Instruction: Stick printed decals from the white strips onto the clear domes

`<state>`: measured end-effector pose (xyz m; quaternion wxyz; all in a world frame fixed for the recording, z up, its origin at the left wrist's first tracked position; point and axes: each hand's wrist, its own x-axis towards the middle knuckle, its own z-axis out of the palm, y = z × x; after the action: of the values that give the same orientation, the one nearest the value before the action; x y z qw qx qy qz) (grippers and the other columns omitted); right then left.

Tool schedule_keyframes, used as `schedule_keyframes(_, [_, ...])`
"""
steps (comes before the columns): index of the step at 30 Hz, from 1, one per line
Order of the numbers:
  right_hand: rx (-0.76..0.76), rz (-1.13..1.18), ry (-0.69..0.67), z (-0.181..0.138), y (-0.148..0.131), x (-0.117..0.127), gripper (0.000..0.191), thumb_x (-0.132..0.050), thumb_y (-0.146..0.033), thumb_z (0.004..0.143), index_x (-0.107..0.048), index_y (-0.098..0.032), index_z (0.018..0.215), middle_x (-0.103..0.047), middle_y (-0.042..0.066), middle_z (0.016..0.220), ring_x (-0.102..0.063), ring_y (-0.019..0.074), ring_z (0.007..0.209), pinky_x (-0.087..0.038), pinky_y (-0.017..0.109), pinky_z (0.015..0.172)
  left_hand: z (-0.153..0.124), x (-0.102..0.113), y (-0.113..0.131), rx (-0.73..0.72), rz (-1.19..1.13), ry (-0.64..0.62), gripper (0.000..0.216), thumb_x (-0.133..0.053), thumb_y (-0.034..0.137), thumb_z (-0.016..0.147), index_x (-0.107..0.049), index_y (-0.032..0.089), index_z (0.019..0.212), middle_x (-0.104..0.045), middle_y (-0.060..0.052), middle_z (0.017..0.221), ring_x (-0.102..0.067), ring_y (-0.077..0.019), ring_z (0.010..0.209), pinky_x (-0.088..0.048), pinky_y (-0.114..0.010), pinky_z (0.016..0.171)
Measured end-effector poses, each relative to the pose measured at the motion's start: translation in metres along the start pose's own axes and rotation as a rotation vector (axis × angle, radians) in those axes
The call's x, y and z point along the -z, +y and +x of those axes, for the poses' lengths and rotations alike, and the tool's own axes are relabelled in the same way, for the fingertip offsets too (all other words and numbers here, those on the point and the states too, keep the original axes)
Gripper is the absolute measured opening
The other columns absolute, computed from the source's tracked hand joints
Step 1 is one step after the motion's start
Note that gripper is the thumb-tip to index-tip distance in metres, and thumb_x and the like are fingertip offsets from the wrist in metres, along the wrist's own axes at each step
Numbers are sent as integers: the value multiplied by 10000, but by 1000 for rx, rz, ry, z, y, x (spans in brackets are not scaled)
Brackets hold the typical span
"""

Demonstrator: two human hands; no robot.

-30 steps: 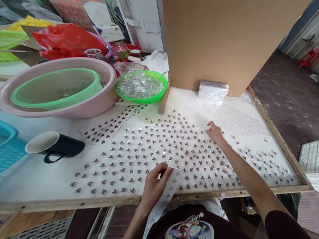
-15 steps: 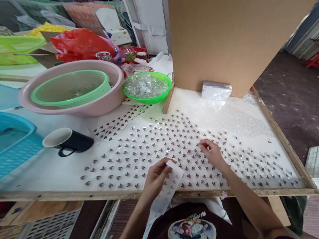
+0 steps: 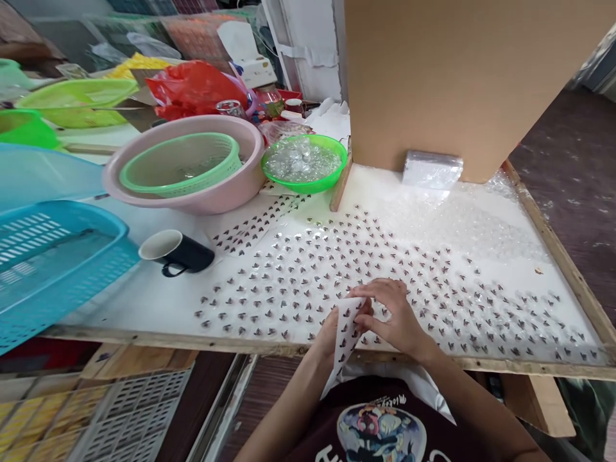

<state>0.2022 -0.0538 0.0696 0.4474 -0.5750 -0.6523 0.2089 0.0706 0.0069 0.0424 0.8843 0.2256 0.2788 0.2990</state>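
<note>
A white strip of stickers point(image 3: 345, 333) with small dark winged prints hangs from my left hand point(image 3: 326, 335), its printed face turned to the right. My right hand point(image 3: 398, 319) is at the strip's upper end, fingers bent over the top edge and thumb against the printed side. Whether a single sticker is between those fingertips cannot be made out. Around and beyond both hands, many small clear round pieces point(image 3: 298, 282) with the same dark print lie spread over the white tabletop point(image 3: 168, 308).
To the left stand a dark mug point(image 3: 195, 255), a blue basket point(image 3: 115, 224) and a pink basin point(image 3: 250, 186) holding a green colander point(image 3: 192, 186). A green bowl point(image 3: 317, 186) of clear pieces sits farther back. Cardboard point(image 3: 452, 83) rises behind; a wooden rim point(image 3: 553, 237) edges the table.
My right hand has moved left from the clear pieces to the strip. The strip has turned in my left hand, so its printed side now shows. The view has swung left.
</note>
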Motion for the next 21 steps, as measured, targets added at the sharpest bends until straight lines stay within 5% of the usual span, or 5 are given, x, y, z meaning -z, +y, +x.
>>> schedule_keyframes(4, [-62, 13, 12, -3, 0, 2, 103, -676, -346, 875, -663, -255, 921, -712, 31, 995, -579, 249, 1072, -354, 429, 968, -2, 2, -8, 73, 37, -11, 306, -743, 226, 641, -653, 141, 920, -494, 43, 557, -390, -75, 465, -319, -209, 482])
schedule_keyframes(8, [-144, 26, 22, -1, -1, 5, 176, -614, -386, 912, -633, -233, 829, -690, 33, 907, -597, 235, 981, -355, 414, 936, -12, 5, 0, 56, 217, 24, 366, -704, 381, 759, -656, 135, 1025, -578, -2, 593, -521, -143, 551, -379, -243, 541])
schedule_keyframes(12, [-169, 73, -84, 4, -1, 6, 282, -554, -429, 934, -595, -216, 753, -655, 23, 806, -611, 204, 856, -389, 382, 911, -30, 7, 20, -180, 344, 63, 508, -627, 570, 819, -637, 181, 1146, -653, -47, 830, -584, -175, 723, -445, -271, 668])
schedule_keyframes(15, [-166, 135, -163, 4, -3, 0, 330, -543, -469, 926, -600, -211, 728, -648, 25, 768, -614, 196, 793, -442, 342, 838, -46, 5, 37, -310, 647, 86, 386, -735, 473, 769, -686, 163, 995, -629, -31, 784, -543, -143, 693, -415, -238, 635])
schedule_keyframes(21, [-330, 199, -139, -9, 8, -7, 404, -611, -551, 835, -673, -250, 1096, -714, 59, 985, -665, 238, 938, -527, 313, 811, -99, 3, 112, -732, 689, 339, 330, -783, 442, 720, -648, 141, 740, -573, 2, 659, -501, -104, 594, -388, -222, 560])
